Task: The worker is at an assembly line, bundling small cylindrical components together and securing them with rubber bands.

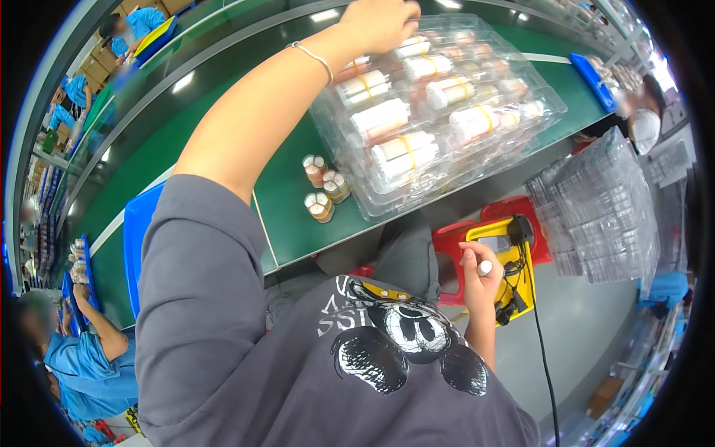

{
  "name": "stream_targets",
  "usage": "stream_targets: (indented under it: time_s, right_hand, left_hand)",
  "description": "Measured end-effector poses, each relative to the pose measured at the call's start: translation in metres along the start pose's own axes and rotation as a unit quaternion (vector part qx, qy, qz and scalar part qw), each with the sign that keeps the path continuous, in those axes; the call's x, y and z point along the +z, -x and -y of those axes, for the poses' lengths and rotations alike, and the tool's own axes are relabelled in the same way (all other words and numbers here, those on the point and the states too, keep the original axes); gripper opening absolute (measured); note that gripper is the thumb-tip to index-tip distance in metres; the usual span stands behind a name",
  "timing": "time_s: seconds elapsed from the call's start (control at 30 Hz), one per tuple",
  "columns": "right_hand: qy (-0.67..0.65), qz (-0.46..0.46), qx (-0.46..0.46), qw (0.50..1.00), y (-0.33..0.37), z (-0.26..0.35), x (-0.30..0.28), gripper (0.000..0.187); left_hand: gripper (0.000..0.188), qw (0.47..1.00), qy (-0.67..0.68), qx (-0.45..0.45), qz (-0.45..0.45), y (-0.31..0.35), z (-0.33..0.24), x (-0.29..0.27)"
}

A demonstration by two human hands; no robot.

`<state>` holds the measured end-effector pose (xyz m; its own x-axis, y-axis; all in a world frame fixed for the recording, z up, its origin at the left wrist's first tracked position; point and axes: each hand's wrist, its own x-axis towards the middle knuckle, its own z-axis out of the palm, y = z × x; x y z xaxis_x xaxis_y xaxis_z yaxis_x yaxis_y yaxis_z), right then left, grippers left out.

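On the green bench stands a stack of clear plastic trays [357,175]. In their pockets lie several white and copper-coloured cylinders, some with yellow bands, such as the front cylinder [404,155]. My left hand [381,22] reaches to the far left edge of the stack, its fingers curled down beside the cylinders; what they grip, if anything, is hidden. Low in front of me, off the bench, my right hand [480,279] is closed around a white-ended pen-like stick [485,267]. Left of the trays, three short cylinders stand on end, among them a copper-sided cylinder [314,171].
A blue bin [141,223] sits left of my arm. Beneath the bench's near edge are a red stool [450,261] and a yellow tray [525,287] with black cables. Stacked empty clear trays [596,208] stand on the right. Other people work around the line.
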<state>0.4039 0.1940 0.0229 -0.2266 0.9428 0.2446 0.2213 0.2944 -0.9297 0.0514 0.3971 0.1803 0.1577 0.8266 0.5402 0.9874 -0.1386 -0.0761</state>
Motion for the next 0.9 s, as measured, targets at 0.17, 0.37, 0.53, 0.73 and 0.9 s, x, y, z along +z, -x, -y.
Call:
stream_targets:
  time_s: [0.17,0.37,0.53,0.73,0.9]
  right_hand:
    - [0.012,0.024,-0.004,1.000,-0.003,0.000,0.006,0.009]
    - [-0.024,0.028,0.018,0.999,-0.010,-0.001,0.021,0.009]
    - [-0.009,0.074,-0.043,0.996,-0.014,0.010,0.030,0.009]
    - [-0.022,0.124,-0.069,0.990,-0.019,0.024,0.055,0.010]
    - [-0.042,0.166,-0.062,0.983,-0.010,0.024,0.073,0.010]
  left_hand:
    - [0.045,0.977,0.185,-0.032,0.102,0.022,0.020,-0.003]
    - [0.049,0.901,0.412,-0.075,-0.110,0.139,0.018,-0.060]
    - [0.102,0.915,0.382,-0.124,-0.028,0.281,0.003,-0.039]
    - [0.117,0.894,0.406,-0.185,0.041,0.290,-0.052,-0.012]
    - [0.044,0.857,0.442,-0.250,-0.091,0.280,-0.066,0.004]
